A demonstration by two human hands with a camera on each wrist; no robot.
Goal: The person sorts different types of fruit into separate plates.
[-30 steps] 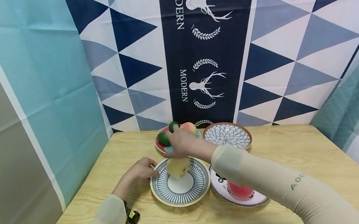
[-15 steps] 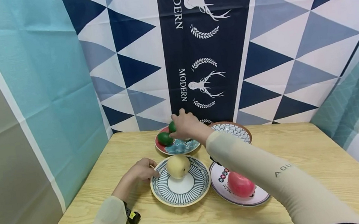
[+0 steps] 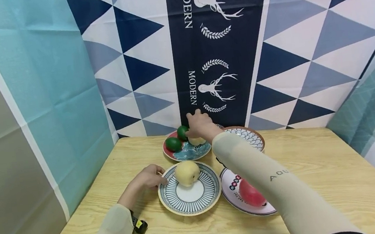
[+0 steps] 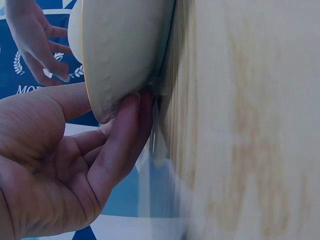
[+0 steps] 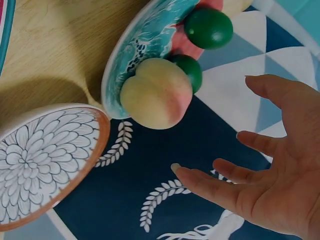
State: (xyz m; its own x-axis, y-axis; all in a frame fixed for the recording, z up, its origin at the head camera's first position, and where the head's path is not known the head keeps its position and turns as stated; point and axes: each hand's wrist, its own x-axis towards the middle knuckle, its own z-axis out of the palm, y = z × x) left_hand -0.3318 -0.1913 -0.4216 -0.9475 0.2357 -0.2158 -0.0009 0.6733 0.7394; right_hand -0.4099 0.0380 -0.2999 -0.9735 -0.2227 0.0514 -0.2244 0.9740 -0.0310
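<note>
The left hand (image 4: 60, 155) pinches the near-left edge of a shallow white ceramic-looking bowl with dark radiating stripes and a yellow rim (image 3: 192, 207), thumb at the rim and fingers under the outer wall; this hold probably keeps the bowl from sliding on the table. Inside it a pale yellow, rounded pear (image 3: 186, 173) sits toward the far side, perhaps settled against the slope, leaving the white centre partly bare.

The right hand (image 5: 270, 165) holds nothing: its fingers are spread wide, apart from a yellow peach with a pink blush (image 5: 157, 92), the fruit nearest to it. The peach lies on a red-and-teal patterned plate (image 3: 190, 154) behind the bowl, with two glossy dark green, rounded fruits (image 3: 173, 144) on its left. One sits close beside the peach, which likely narrows finger room there; whether they touch is unclear. The patterned cloth backdrop (image 3: 144, 31) rises just behind, likely limiting reach from the back.

The beige right sleeve (image 3: 270, 177) crosses in front of a brown-rimmed plate with a petal pattern (image 3: 250, 138) and covers part of a pale pink plate (image 3: 232, 202) bearing a pinkish-red round fruit (image 3: 249, 193).
</note>
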